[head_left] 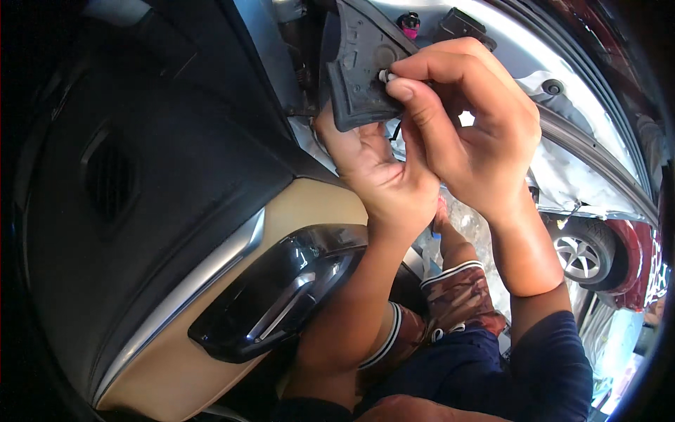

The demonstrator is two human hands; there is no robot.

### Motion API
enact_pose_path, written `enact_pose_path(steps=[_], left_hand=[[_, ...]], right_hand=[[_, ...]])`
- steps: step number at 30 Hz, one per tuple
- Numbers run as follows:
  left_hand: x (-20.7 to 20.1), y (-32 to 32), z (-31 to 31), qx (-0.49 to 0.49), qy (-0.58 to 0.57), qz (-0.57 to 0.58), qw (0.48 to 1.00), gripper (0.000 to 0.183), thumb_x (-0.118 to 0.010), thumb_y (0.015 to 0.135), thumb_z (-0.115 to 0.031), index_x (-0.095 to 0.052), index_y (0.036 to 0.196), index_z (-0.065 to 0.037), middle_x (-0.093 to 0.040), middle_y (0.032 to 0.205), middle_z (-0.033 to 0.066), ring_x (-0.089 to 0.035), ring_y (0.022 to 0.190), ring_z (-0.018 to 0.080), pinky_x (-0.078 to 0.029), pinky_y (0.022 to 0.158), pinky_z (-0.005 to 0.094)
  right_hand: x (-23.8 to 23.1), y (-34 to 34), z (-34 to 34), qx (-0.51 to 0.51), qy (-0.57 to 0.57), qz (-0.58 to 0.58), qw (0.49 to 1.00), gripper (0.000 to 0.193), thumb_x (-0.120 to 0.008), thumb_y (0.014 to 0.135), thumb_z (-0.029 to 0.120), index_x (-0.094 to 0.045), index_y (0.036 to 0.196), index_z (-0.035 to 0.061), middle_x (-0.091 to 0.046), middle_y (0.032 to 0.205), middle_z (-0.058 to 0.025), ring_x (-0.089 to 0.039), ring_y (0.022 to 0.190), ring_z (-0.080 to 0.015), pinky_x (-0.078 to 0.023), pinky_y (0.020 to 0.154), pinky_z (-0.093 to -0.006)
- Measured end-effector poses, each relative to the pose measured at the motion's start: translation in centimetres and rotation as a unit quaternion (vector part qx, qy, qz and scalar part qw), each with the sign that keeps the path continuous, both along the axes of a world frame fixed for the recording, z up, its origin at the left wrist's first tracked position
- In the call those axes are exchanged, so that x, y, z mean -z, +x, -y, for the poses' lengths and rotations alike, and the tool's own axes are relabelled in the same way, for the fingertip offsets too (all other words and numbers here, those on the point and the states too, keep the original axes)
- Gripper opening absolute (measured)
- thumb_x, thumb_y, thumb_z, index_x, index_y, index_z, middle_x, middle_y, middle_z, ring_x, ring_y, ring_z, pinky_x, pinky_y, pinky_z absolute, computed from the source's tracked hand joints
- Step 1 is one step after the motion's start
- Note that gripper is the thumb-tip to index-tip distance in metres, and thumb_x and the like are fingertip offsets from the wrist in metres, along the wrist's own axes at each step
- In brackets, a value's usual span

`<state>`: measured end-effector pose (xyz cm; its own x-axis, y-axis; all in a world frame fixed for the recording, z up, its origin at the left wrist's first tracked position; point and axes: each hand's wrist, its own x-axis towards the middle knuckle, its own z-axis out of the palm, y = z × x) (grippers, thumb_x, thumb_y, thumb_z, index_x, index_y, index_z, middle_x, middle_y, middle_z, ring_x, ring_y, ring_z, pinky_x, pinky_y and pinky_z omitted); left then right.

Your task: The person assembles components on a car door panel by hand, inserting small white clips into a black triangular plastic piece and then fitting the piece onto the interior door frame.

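Note:
A dark grey, roughly triangular plastic trim piece (pixel 358 88) is up near the top middle, its ribbed face toward me. My left hand (pixel 383 172) is closed on it from beneath and behind, with the fingers partly hidden by the piece. Thumb and forefinger of my right hand (pixel 481 123) pinch a small whitish clip (pixel 384 75) against the face of the trim. Where the clip meets the trim, the contact is too small to make out. My wrists are close together.
A black dashboard-like panel (pixel 140 211) with a vent fills the left, above a tan panel (pixel 169 380) edged in silver. Beside my left forearm is a glossy black side mirror housing (pixel 281 295). Bare door metal (pixel 598 123) curves at right, above a car wheel (pixel 580 254).

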<state>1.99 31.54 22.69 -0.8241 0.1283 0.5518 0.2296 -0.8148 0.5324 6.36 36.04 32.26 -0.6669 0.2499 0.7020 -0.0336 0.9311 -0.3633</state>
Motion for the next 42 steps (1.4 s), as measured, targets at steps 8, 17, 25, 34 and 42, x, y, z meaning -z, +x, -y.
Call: enact_pose_path(steps=[8,17,25,34,42], left_hand=[[-0.1,0.4,0.4,0.017,-0.025,0.017,0.999,0.064,-0.064,0.090,0.009,-0.032,0.145,0.006,-0.048,0.137,0.0175,-0.054,0.127,0.0257,-0.038,0.114,0.0408],[0.4,2.3,0.9,0.000,-0.063,0.011,0.998,0.069,-0.078,0.087,-0.004,-0.037,0.140,0.011,-0.053,0.132,0.0207,-0.055,0.125,0.0294,-0.042,0.111,0.0422],[-0.2,2.5,1.8,-0.069,-0.152,-0.042,0.985,0.055,-0.077,0.086,-0.005,-0.041,0.126,0.009,-0.055,0.117,0.0162,-0.058,0.105,0.0203,-0.048,0.090,0.0309],[0.6,2.6,1.4,-0.061,-0.104,-0.013,0.993,0.076,-0.076,0.080,0.004,-0.031,0.140,0.012,-0.050,0.127,0.0193,-0.057,0.109,0.0228,-0.048,0.092,0.0304],[0.1,3.0,1.5,-0.026,-0.088,0.036,0.995,0.084,-0.074,0.082,0.001,-0.025,0.149,0.009,-0.049,0.135,0.0229,-0.057,0.120,0.0285,-0.047,0.104,0.0377]], right_hand=[[0.1,-0.3,-0.9,-0.033,0.120,-0.044,0.991,0.018,-0.076,0.079,-0.010,-0.073,0.095,-0.0027,-0.069,0.090,-0.0093,-0.066,0.069,-0.0136,-0.052,0.061,-0.0239],[-2.1,0.4,-1.3,-0.037,0.247,0.006,0.968,0.026,-0.076,0.070,-0.012,-0.072,0.094,-0.0022,-0.067,0.088,-0.0119,-0.067,0.069,-0.0239,-0.054,0.061,-0.0286],[-5.1,0.3,-1.6,-0.101,0.313,0.147,0.933,0.035,-0.074,0.064,0.007,-0.070,0.096,-0.0047,-0.065,0.098,-0.0137,-0.070,0.075,-0.0267,-0.056,0.060,-0.0327],[-5.5,0.1,-2.1,-0.163,0.333,0.193,0.908,0.035,-0.074,0.065,0.003,-0.067,0.098,-0.0027,-0.061,0.097,-0.0108,-0.065,0.074,-0.0281,-0.054,0.061,-0.0348],[-4.7,0.5,-1.5,-0.122,0.228,0.168,0.951,0.035,-0.073,0.065,-0.007,-0.065,0.099,-0.0007,-0.058,0.093,-0.0111,-0.063,0.074,-0.0314,-0.052,0.063,-0.0360]])
